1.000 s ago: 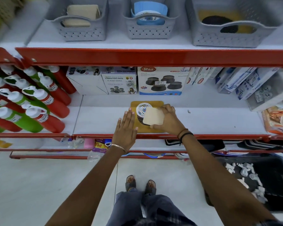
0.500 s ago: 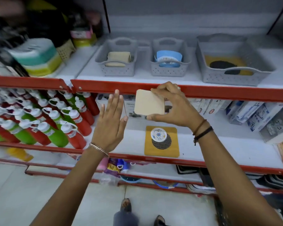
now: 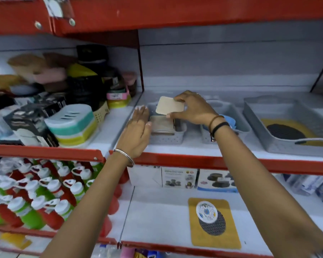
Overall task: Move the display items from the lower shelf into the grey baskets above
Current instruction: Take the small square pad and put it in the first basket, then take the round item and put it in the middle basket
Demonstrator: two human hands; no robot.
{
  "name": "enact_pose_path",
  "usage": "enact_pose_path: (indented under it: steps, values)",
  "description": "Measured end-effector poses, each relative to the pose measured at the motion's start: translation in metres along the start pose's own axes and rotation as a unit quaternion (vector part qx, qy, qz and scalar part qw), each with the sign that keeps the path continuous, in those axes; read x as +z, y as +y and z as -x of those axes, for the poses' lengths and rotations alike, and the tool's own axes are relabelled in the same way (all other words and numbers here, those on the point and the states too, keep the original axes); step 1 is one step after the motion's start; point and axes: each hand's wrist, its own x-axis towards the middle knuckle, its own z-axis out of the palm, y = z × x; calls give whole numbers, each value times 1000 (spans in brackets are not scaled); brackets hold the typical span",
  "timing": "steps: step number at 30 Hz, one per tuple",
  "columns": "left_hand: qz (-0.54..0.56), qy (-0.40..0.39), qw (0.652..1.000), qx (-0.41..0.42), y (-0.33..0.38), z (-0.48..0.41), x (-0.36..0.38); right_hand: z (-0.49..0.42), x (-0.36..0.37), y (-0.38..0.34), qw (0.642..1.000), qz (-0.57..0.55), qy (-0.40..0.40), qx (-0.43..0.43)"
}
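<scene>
My right hand [image 3: 192, 108] pinches a cream square pad [image 3: 169, 108] and holds it just above the left grey basket [image 3: 166, 137] on the upper shelf. That basket holds a stack of similar cream pads [image 3: 162, 125]. My left hand [image 3: 137, 131] rests flat against the basket's left side, fingers apart, holding nothing. On the lower shelf lies a yellow mat [image 3: 215, 237] with a black oval mesh [image 3: 213, 227] and a white round disc [image 3: 206, 211] on top.
A middle grey basket [image 3: 229, 116] with a blue item and a large grey basket [image 3: 287, 144] with a yellow mat and black mesh stand to the right. Red and green bottles [image 3: 36, 198] crowd the lower left. Product boxes [image 3: 179, 177] line the lower shelf's back.
My right hand has lifted the cream pad from the lower shelf up to above the left basket. My left hand rose with it to the basket's side. The view tilted upward.
</scene>
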Motion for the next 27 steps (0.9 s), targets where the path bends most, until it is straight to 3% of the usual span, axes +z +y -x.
enact_pose_path:
  steps: [5,12,19,21,24,27]
  values:
    - [53,-48,997,-4,-19,-27,-1,-34,22,0,997,16,-76,15]
    - [-8,-77,996,54,-31,-34,-1,-25,37,4,991,21,-129,27]
    - [-69,-81,993,49,-32,-34,2,-25,38,-1,979,105,-172,18]
    - [-62,-57,995,51,-29,-31,1,-21,37,0,986,88,-142,19]
    - [-32,31,995,84,-15,-21,-3,-3,27,-3,999,-3,22,-30]
    - [15,87,989,122,10,-2,-7,40,13,-11,969,-142,164,-122]
